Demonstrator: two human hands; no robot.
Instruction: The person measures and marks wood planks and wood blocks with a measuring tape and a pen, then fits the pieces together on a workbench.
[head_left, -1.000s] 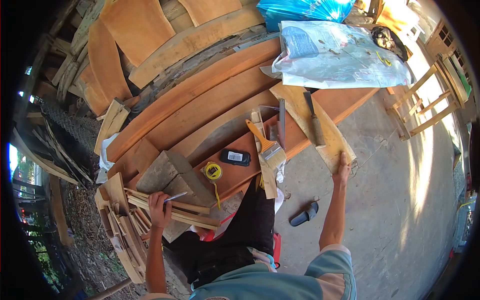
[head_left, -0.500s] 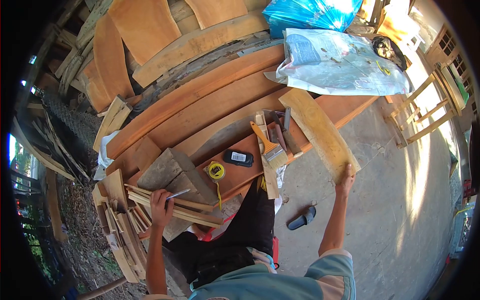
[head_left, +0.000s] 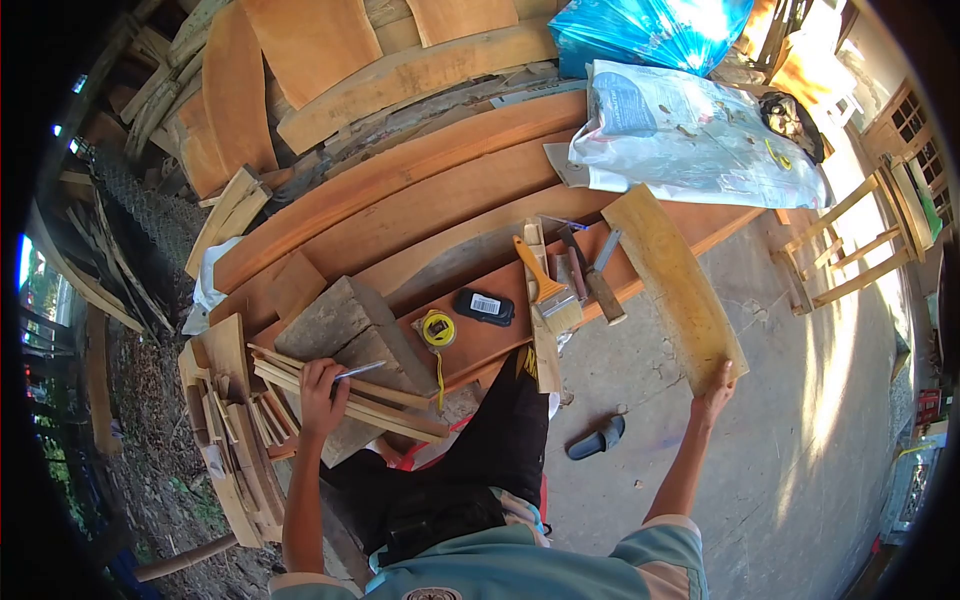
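Observation:
My right hand (head_left: pixel 714 388) grips the near end of a wide yellowish wooden board (head_left: pixel 680 285), whose far end reaches the reddish bench's edge. My left hand (head_left: pixel 325 392) is closed around a silver pen-like tool (head_left: pixel 360 369) and rests on a few thin wood strips (head_left: pixel 395 419). Under those strips sits a thick grey wood block (head_left: pixel 345 325). To its right are a yellow tape measure (head_left: pixel 437 330) with its tape hanging out, and a black case with a white label (head_left: pixel 484 307). Beyond these lie an orange-handled paintbrush (head_left: pixel 545 285) and a chisel-like tool (head_left: pixel 602 275).
Long reddish planks (head_left: pixel 430 215) run behind the tools. A white plastic sack (head_left: pixel 690 135) and a blue bag (head_left: pixel 650 35) lie at the back right. Wood offcuts (head_left: pixel 235 440) are stacked at left. A slipper (head_left: pixel 596 437) lies on the floor; a wooden chair (head_left: pixel 850 240) stands right.
The board in my right hand has moved slightly right and tilted, showing more of the chisel-like tool beside it. My left hand stays on the strips with the pen-like tool.

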